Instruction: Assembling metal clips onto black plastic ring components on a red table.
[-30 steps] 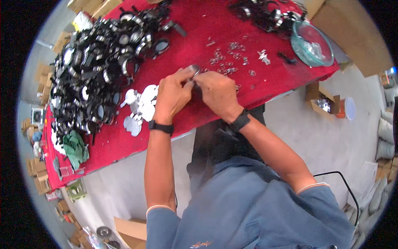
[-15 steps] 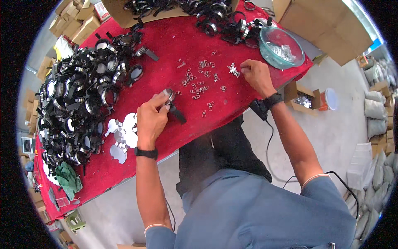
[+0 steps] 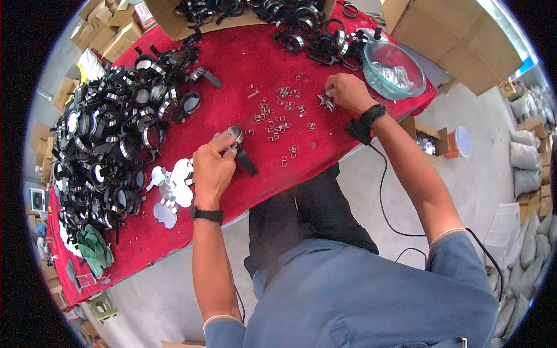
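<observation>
Above the front of the red-covered table, my left hand grips a round silver-rimmed piece with a black strap, thumb and fingers closed at its rim. My right hand reaches down over a small heap of thin silvery pins. Its fingertips are pinched together at the heap's edge; whether a pin is between them is too small to see. Between the two hands lie many small metal buckles, scattered loosely. White and grey round discs with tabs sit just left of my left wrist.
A large pile of black-strapped, silver-rimmed pieces covers the table's left side. More fill a cardboard box at the far edge. Right of my right hand stands a clear greenish bowl with shiny bits. A green cloth lies at the near left.
My right hand has moved a little left and up, onto the pin heap, its fingertips now against it. My left hand keeps its grip on the strapped piece, nearly still.
</observation>
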Demonstrator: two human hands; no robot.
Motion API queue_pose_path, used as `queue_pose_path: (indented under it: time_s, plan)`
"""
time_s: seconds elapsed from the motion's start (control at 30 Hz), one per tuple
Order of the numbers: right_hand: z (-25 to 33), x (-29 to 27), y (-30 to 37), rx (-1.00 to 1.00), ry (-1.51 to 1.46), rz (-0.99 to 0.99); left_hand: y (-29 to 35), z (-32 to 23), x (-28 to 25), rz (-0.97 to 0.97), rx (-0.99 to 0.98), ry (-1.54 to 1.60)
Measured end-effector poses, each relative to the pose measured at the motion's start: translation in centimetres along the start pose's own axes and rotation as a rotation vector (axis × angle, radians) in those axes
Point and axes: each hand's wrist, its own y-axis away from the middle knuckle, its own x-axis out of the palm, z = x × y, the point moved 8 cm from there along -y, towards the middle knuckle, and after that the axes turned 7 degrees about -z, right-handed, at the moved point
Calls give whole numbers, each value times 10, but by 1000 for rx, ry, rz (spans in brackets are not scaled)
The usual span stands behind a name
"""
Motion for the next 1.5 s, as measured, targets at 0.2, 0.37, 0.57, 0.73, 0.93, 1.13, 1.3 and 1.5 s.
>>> queue_pose_path:
  time_s: [0.2,0.37,0.57,0.73,0.93,1.13,1.3,1.5]
  plan:
    - [1,14,-8,-89,106,104,-1,2,0,23,-32,19]
    - [-8,2,-2,-211,-63,-95,-3,2,3,16,9,16]
    - [40,-10,37,356,-947,190,0,4,-2,16,-4,35]
    - [94,25,71,429,-1130,265,-3,-1,2,39,9,20]
    - [173,43,90,404,-1299,354,-2,5,2,45,17,48]
    - [193,52,91,440,-1296,344,-2,2,2,87,4,69]
    - [194,60,88,621,-1429,229,-1,-1,3,48,-3,46]
    - [200,74,83,734,-1444,209,0,-4,1,50,-71,25]
